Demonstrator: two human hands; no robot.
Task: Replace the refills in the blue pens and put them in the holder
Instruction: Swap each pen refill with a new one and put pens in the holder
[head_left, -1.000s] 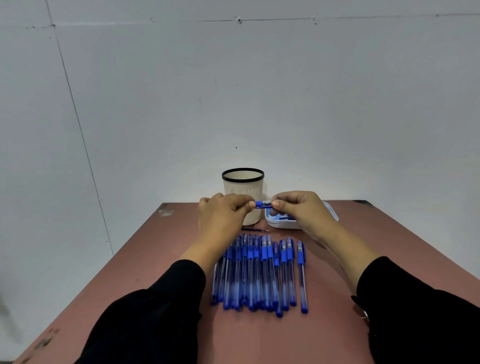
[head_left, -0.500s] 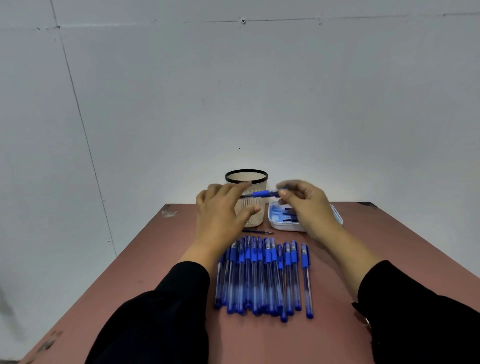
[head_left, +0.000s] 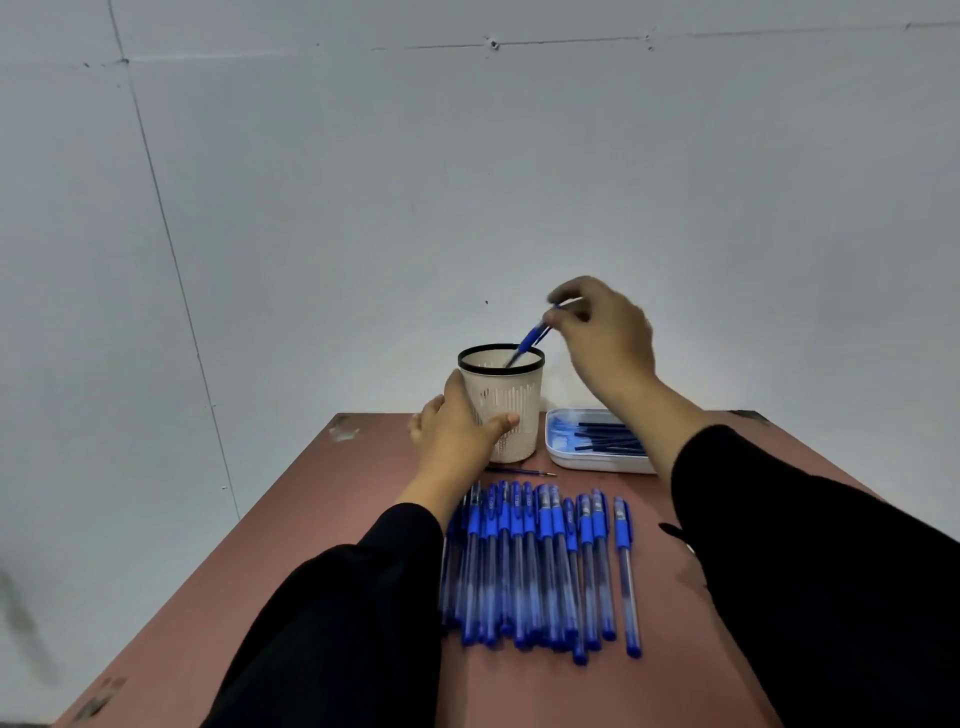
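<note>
My right hand (head_left: 605, 340) is raised above the cream pen holder (head_left: 511, 410) and pinches a blue pen (head_left: 531, 339) by its upper end. The pen slants down with its tip inside the holder's black rim. My left hand (head_left: 460, 426) grips the holder's left side, thumb across its front. A row of several blue pens (head_left: 540, 561) lies side by side on the table in front of me.
A white tray (head_left: 592, 460) with dark blue refills sits right of the holder, partly behind my right forearm. A single thin refill (head_left: 519, 472) lies on the reddish-brown table (head_left: 291, 530) between holder and pens. A grey wall stands right behind the table.
My right hand has lifted the pen from in front of the holder and tipped it into the holder's mouth. My left hand let go of the pen and moved down onto the holder.
</note>
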